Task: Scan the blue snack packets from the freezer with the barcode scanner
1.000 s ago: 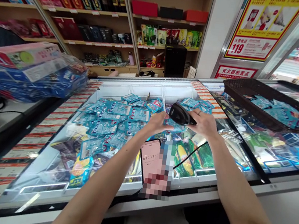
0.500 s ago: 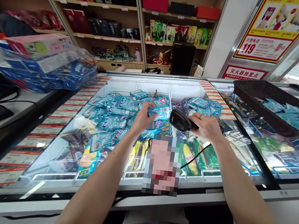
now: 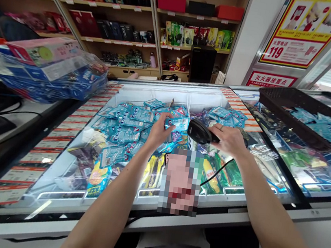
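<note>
My left hand (image 3: 161,129) pinches a small blue packet (image 3: 180,123) by its left end, over the glass top of a freezer. In my right hand (image 3: 228,140) is a black barcode scanner (image 3: 200,131), gripped by its handle. The scanner's head sits right beside the packet's right end, where a pale label patch shows. To the left of my left hand lies a spread pile of similar blue packets (image 3: 123,134). A smaller heap of them (image 3: 226,116) lies beyond my right hand. The scanner's black cable (image 3: 217,173) runs down toward the front.
A dark plastic basket (image 3: 289,119) with blue packets stands at right. Plastic-wrapped boxes (image 3: 52,71) are stacked at left. A blurred-out, phone-shaped object (image 3: 180,179) lies near the freezer's front edge (image 3: 219,225). Stocked shelves (image 3: 114,6) line the back.
</note>
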`<action>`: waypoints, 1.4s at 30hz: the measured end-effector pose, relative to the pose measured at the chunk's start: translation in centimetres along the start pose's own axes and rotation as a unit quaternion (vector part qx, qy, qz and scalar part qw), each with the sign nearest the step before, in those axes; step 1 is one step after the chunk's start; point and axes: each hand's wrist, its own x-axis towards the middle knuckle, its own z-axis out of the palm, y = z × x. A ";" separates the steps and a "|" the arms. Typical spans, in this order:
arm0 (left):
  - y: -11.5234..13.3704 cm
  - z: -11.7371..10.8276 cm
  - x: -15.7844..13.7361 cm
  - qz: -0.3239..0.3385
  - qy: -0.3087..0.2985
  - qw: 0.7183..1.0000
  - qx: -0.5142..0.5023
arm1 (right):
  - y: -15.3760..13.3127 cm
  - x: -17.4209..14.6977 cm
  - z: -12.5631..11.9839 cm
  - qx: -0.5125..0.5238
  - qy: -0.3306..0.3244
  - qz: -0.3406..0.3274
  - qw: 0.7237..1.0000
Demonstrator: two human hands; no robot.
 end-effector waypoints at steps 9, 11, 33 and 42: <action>-0.5 0.1 0.1 -0.005 0.007 1.000 -0.005 | 0.0 0.0 0.2 0.000 -0.024 0.009 1.000; -0.6 0.2 0.1 -0.007 0.007 1.000 -0.009 | 0.0 0.0 0.1 -0.002 -0.024 0.009 1.000; 0.5 -0.4 0.0 0.005 0.014 0.998 0.055 | -0.1 0.0 0.1 0.020 -0.004 0.001 1.000; 0.8 -2.9 -0.2 -0.021 0.148 0.954 0.259 | 0.4 -0.5 0.1 0.021 0.021 0.010 1.000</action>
